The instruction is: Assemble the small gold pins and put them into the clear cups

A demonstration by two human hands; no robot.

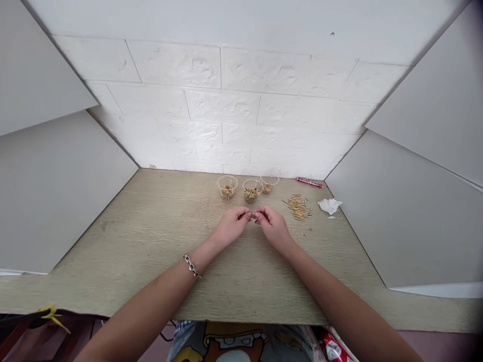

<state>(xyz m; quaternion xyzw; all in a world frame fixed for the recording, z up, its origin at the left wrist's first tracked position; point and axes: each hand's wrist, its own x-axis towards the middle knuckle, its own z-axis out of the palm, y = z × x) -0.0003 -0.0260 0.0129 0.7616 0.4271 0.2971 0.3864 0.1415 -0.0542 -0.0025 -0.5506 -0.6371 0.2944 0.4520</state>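
My left hand (236, 224) and my right hand (272, 224) meet above the middle of the table, fingertips pinched toward each other. Between them is a small metallic piece, too tiny to name and mostly covered by the fingers. Just beyond the hands stand a left clear plastic cup (227, 183), a middle cup (252, 185) and a right cup (269, 177), each with small gold-coloured metal parts inside. A loose pile of thin gold-coloured pins (297, 207) lies to the right of my right hand. Several tiny bits are scattered nearer me, below that pile.
Crumpled white tissue (329, 205) lies at the table's right side, with a red wrapped stick (309, 182) behind it. Fine brown specks dot the wooden table (151, 236) left of the cups. Grey panels flank both sides, and a white brick-patterned wall closes the back.
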